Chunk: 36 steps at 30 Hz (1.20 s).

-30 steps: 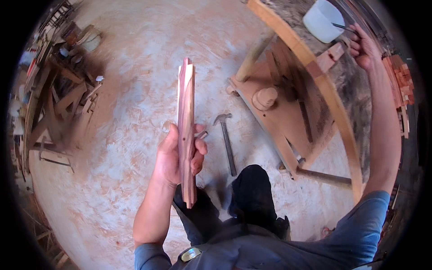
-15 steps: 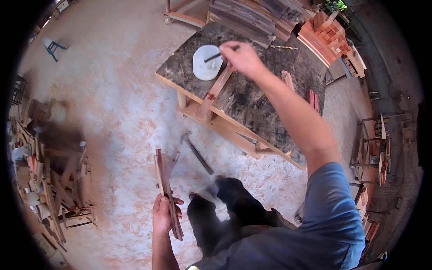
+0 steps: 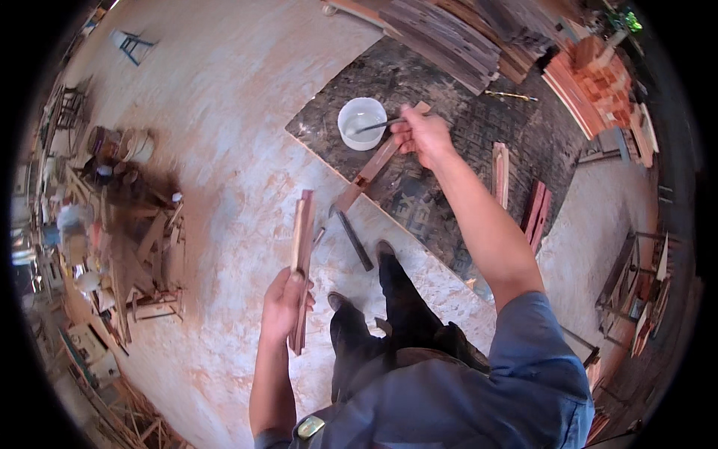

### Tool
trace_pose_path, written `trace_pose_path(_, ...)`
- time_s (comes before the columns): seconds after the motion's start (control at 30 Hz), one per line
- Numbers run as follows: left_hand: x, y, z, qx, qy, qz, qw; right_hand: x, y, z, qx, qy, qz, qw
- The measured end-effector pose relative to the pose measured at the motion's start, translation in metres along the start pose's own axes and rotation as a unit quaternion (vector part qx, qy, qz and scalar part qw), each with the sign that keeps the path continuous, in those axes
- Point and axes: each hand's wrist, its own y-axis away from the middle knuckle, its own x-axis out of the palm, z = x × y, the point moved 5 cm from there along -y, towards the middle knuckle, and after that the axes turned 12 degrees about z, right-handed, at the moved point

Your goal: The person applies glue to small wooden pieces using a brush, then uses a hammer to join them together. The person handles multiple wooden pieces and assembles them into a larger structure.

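My left hand (image 3: 286, 305) is closed round a slim reddish-brown wooden strip (image 3: 305, 239), held upright over the floor; a lighter band runs along it, and I cannot tell if it is more than one piece. Over the table, my right hand (image 3: 425, 136) grips a thin dark stick (image 3: 380, 124). Its far end reaches inside a round white plastic tub (image 3: 362, 144) with pale contents. Beneath that hand lies a wooden bar (image 3: 382, 159) with a notch cut in it, one end jutting past the table edge.
The dark, worn tabletop (image 3: 419, 191) carries short wooden pieces (image 3: 500, 176), reddish strips (image 3: 535, 213) and a narrow metal tool (image 3: 511, 96). Stacked boards (image 3: 441, 37) and small blocks (image 3: 598, 82) stand beyond. A hammer (image 3: 354, 241) lies on the floor by my feet. Scrap wood (image 3: 153, 247) is heaped at left.
The whole view has shifted. My right hand still holds the stick, its tip still within the tub. My left hand has risen a little with the wooden strip and sits closer to the table.
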Motion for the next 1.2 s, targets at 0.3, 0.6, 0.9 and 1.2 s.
trace_pose_path(0.3,0.020,-0.033,-0.027,0.021,-0.097,-0.036,0.994,-0.031,-0.008,0.016,0.043,-0.153,0.046,0.986)
trace_pose_path(0.6,0.018,-0.020,-0.030,0.012,-0.100,-0.079,0.992,0.043,0.098,0.062,-0.098,-0.005,0.209,0.973)
trace_pose_path(0.9,0.008,0.007,-0.040,0.042,-0.082,-0.116,0.989,0.077,0.108,0.045,-0.076,0.076,0.260,0.960)
trace_pose_path(1.2,0.000,0.021,-0.040,0.055,-0.104,-0.128,0.985,0.087,0.110,0.043,-0.056,0.176,0.280,0.942)
